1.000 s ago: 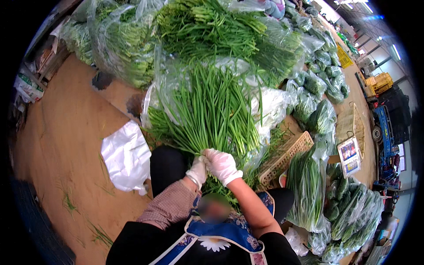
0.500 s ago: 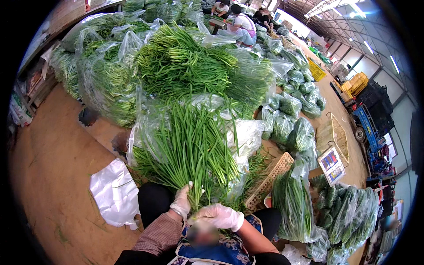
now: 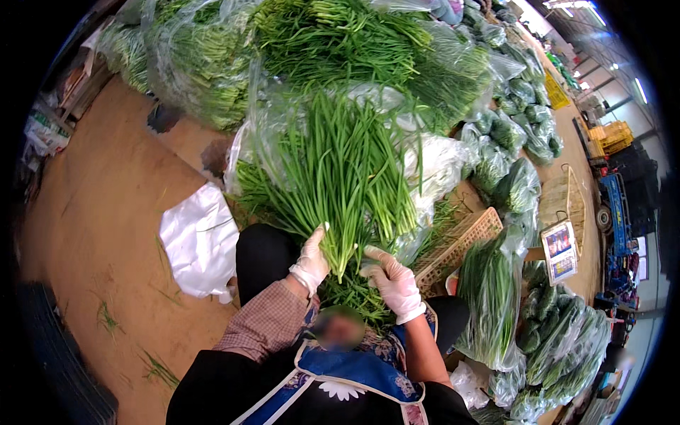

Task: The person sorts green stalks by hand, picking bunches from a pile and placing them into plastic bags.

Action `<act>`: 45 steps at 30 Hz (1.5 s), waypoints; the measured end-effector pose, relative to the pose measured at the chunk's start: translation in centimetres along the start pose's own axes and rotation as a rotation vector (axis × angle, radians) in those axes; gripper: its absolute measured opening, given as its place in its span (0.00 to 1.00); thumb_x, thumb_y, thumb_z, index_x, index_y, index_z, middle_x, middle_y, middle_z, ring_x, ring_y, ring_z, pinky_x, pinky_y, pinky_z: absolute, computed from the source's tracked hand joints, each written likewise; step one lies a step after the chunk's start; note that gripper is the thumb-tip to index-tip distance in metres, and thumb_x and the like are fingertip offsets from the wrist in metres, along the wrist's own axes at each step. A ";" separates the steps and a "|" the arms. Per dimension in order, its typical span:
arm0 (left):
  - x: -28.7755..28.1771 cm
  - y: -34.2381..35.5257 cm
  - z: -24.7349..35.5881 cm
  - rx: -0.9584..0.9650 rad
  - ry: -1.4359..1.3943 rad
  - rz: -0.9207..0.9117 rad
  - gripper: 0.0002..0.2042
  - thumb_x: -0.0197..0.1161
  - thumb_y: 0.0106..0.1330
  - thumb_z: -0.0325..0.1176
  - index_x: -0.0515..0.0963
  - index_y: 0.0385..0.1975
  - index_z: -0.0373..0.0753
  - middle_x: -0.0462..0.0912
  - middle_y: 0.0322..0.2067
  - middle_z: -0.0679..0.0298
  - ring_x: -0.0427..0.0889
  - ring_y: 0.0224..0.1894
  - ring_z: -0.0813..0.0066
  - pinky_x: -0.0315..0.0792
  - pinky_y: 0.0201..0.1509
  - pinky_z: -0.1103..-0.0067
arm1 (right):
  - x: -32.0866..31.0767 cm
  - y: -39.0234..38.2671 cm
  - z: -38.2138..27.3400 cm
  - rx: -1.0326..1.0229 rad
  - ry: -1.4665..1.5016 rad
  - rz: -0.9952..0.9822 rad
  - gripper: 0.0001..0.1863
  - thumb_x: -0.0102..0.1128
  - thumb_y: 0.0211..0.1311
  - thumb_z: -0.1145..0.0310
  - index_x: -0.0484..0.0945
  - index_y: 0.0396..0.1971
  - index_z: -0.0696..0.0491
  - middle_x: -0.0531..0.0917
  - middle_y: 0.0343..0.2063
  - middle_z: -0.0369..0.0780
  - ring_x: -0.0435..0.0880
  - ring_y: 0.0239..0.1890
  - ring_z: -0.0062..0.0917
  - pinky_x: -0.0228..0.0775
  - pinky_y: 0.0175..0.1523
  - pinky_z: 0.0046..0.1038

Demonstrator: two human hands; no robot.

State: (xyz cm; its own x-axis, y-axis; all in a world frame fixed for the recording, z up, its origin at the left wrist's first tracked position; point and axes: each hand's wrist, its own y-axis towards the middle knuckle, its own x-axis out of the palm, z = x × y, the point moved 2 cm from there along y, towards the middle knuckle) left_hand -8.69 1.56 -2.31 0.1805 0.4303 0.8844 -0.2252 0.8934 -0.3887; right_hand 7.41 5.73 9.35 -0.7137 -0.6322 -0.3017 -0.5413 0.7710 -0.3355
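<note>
I see brown floor [image 3: 99, 227] spreading left; tan crate [image 3: 460, 246] edge near right hand [image 3: 395, 287], fingers slightly parted. Left hand [image 3: 310, 262] grips chive-like greens [image 3: 347, 163]. Hands touching second ago, now apart.

Bright, fairly even light across our view
We see a ceiling lamp [image 3: 641, 90] glowing upper right, sheen on the white plastic sheet [image 3: 200, 241], bent edges, black corners.

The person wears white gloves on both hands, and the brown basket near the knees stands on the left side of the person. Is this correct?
Not quite: the head view shows the brown basket on the right side, near the right hand. It is true that this hand and the left hand wear white gloves.
</note>
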 end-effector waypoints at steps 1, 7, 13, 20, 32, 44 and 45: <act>0.4 -0.2 0.1 -0.011 -0.016 0.010 0.18 0.48 0.68 0.45 0.72 0.47 0.39 0.78 0.46 0.56 0.78 0.47 0.60 0.72 0.54 0.62 | 0.1 0.1 0.1 -0.028 0.009 -0.011 0.20 0.52 0.61 0.73 0.72 0.54 0.49 0.82 0.23 0.35 0.75 0.22 0.14 0.69 0.30 0.18; 0.9 -0.5 0.3 0.031 0.004 0.182 0.15 0.52 0.66 0.46 0.73 0.45 0.44 0.78 0.41 0.61 0.77 0.44 0.65 0.72 0.50 0.67 | 2.5 2.7 -3.0 -0.167 -0.521 -0.051 0.23 0.56 0.59 0.63 0.70 0.57 0.44 0.80 0.20 0.41 0.78 0.21 0.26 0.71 0.30 0.27; -1.2 0.8 -0.6 0.015 0.034 0.198 0.15 0.54 0.64 0.48 0.74 0.42 0.46 0.78 0.36 0.61 0.76 0.40 0.66 0.71 0.47 0.68 | 5.3 6.9 0.3 -0.473 -0.823 -0.011 0.13 0.55 0.59 0.59 0.75 0.34 0.53 0.80 0.20 0.44 0.81 0.24 0.36 0.71 0.31 0.35; 1.1 0.0 0.1 0.004 -0.028 0.248 0.20 0.54 0.64 0.50 0.72 0.44 0.39 0.78 0.38 0.59 0.78 0.37 0.64 0.74 0.44 0.69 | 4.3 7.3 1.3 -0.010 -0.078 -0.235 0.04 0.56 0.59 0.73 0.75 0.30 0.57 0.78 0.17 0.36 0.77 0.18 0.17 0.67 0.26 0.20; -0.6 0.2 -0.2 -0.195 0.108 0.243 0.27 0.51 0.62 0.57 0.67 0.55 0.45 0.71 0.53 0.61 0.68 0.53 0.65 0.60 0.59 0.68 | 5.0 8.4 -0.2 -0.366 -1.088 -0.133 0.08 0.53 0.52 0.64 0.76 0.32 0.48 0.80 0.21 0.45 0.82 0.26 0.39 0.72 0.30 0.40; 0.0 0.7 -0.5 -0.039 -0.064 0.097 0.15 0.51 0.67 0.46 0.74 0.40 0.41 0.79 0.38 0.64 0.76 0.42 0.67 0.69 0.52 0.70 | 4.4 7.5 -2.4 -0.840 -0.919 0.189 0.06 0.57 0.51 0.71 0.77 0.31 0.50 0.79 0.27 0.40 0.78 0.29 0.35 0.71 0.36 0.33; -0.6 0.9 -0.6 -0.043 -0.039 0.064 0.15 0.51 0.67 0.45 0.73 0.43 0.40 0.78 0.41 0.62 0.76 0.44 0.67 0.69 0.53 0.70 | 4.5 8.0 -1.5 -0.809 -0.926 0.128 0.08 0.55 0.52 0.74 0.76 0.33 0.51 0.79 0.26 0.40 0.78 0.28 0.34 0.71 0.34 0.32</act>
State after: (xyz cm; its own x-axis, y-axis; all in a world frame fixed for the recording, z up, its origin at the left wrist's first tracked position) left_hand -8.46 2.19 -3.29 0.1294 0.4825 0.8663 -0.1936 0.8691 -0.4551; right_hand -0.79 9.11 6.65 -0.3767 -0.1108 -0.9197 -0.8449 0.4482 0.2921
